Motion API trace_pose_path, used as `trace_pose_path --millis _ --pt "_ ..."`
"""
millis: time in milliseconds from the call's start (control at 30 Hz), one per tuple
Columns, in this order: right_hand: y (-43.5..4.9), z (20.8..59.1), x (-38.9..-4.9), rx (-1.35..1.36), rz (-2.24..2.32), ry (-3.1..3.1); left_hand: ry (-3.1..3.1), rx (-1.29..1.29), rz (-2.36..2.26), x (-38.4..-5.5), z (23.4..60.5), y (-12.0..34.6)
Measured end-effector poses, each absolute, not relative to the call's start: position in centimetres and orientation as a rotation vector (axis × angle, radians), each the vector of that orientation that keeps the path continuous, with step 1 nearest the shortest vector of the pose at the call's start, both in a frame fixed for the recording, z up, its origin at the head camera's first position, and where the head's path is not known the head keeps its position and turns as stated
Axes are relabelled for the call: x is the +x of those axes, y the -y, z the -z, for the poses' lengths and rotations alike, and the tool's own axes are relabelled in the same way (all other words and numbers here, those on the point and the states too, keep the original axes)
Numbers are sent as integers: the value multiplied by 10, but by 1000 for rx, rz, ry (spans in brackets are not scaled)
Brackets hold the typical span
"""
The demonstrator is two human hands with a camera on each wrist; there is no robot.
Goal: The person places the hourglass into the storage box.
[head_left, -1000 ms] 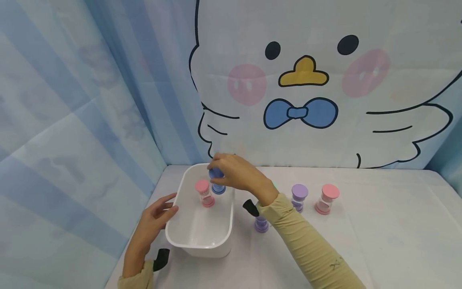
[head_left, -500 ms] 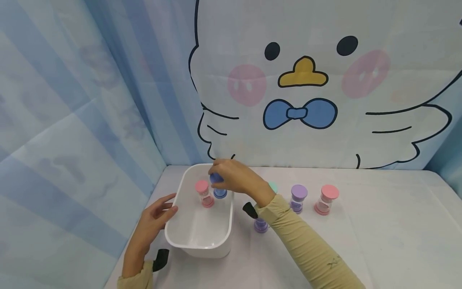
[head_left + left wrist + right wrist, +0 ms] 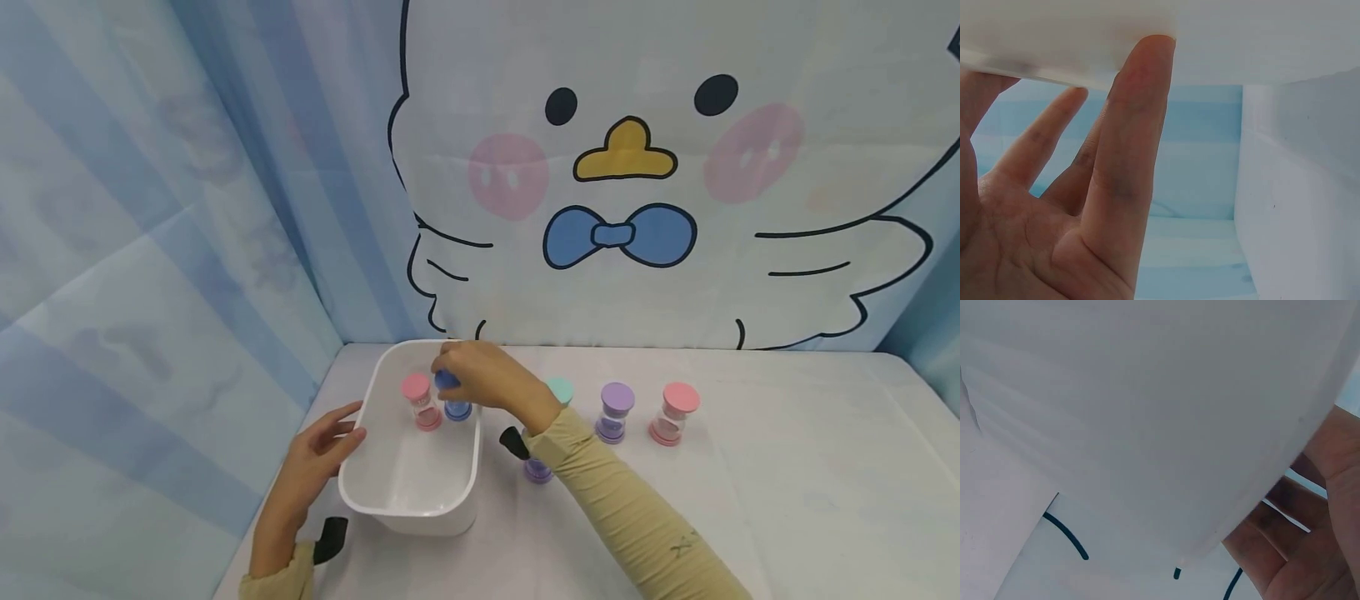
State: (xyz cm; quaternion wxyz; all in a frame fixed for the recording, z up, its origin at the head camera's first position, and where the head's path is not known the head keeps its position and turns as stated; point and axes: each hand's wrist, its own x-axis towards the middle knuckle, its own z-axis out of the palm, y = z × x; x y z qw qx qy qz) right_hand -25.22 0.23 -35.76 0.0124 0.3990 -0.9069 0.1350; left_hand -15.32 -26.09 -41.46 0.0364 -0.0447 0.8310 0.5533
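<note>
My right hand reaches over the far right rim of a white plastic bin. It grips a blue sand timer by its top cap, with the clear body and base upright inside the bin. Just left of it stands a pink sand timer. My left hand is at the bin's left side, thumb tip at the rim. The left wrist view shows the straight fingers against the white outer wall. In the right wrist view the bin wall hides the fingertips and the blue timer.
Right of the bin, a purple sand timer and a pink sand timer stand on the white-covered table. A mint timer and another purple timer are partly behind my right arm. A cartoon-printed curtain hangs behind.
My right hand has lowered the blue sand timer further into the bin, a little toward me. The mint timer's top has come into view. My left hand stays at the bin's side.
</note>
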Motion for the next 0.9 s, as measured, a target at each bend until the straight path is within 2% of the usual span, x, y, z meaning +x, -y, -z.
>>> trace_pose_path --millis 900 --pt "7 377 -264 1248 -415 2890 -2575 -144 -1677 -154 416 261"
